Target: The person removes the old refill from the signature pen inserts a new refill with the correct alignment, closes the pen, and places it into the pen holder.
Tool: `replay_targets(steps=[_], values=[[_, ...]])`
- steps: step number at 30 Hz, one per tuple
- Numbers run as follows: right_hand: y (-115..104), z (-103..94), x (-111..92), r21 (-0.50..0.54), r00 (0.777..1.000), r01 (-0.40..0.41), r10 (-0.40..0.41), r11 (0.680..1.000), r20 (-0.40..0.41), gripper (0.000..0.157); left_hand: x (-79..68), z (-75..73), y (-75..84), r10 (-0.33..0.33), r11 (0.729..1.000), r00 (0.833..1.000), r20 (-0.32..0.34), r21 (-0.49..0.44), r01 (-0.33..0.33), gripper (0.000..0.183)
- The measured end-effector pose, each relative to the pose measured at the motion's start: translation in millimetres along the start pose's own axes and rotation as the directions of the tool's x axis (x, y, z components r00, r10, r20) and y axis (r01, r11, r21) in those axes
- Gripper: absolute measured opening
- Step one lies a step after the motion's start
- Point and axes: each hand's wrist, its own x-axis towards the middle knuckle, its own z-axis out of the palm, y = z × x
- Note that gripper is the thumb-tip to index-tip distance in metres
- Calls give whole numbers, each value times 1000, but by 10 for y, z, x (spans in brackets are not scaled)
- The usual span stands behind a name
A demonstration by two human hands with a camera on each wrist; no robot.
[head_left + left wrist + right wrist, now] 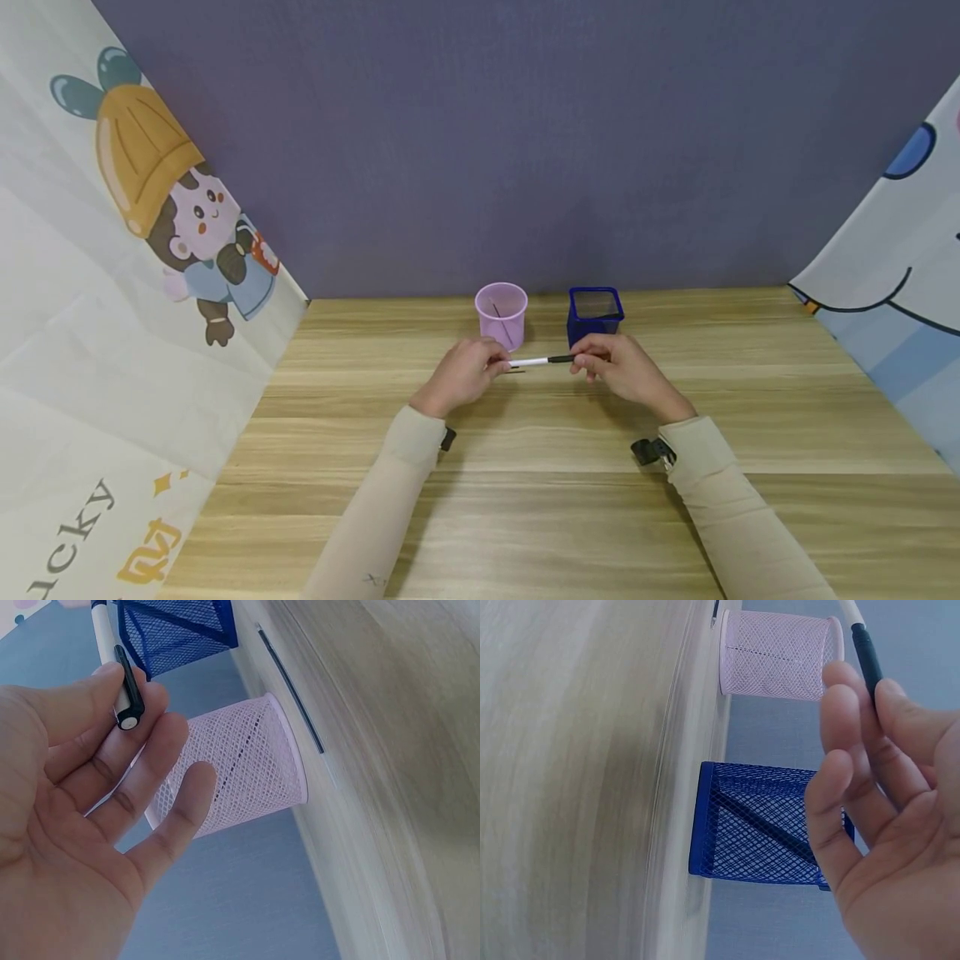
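A pen point(531, 362) with a white barrel and a black grip end is held level between both hands, above the table. My left hand point(467, 371) pinches its white end with thumb and fingertips; the black clip point(129, 682) shows there in the left wrist view. At the other end, my right hand point(615, 367) pinches the black part point(866, 660) between thumb and fingers. Below the left fingers, a thin dark refill point(291, 690) lies on the tabletop. The other fingers of both hands are loosely bent.
A pink mesh cup point(489, 329) stands just behind the left hand, with a thin dark stick inside. To its right is a square blue mesh holder point(581, 330), which contains a dark stick point(761, 825). A grey-blue panel point(540, 150) rises behind the wooden table point(525, 517).
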Motion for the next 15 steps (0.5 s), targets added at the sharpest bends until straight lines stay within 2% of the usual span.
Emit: replay_targets(steps=[15], values=[[29, -7, 12, -14, 1000, 9, -9, 1000, 9, 17, 0, -8, 18, 19, 1000, 1000, -3, 21, -19, 11]])
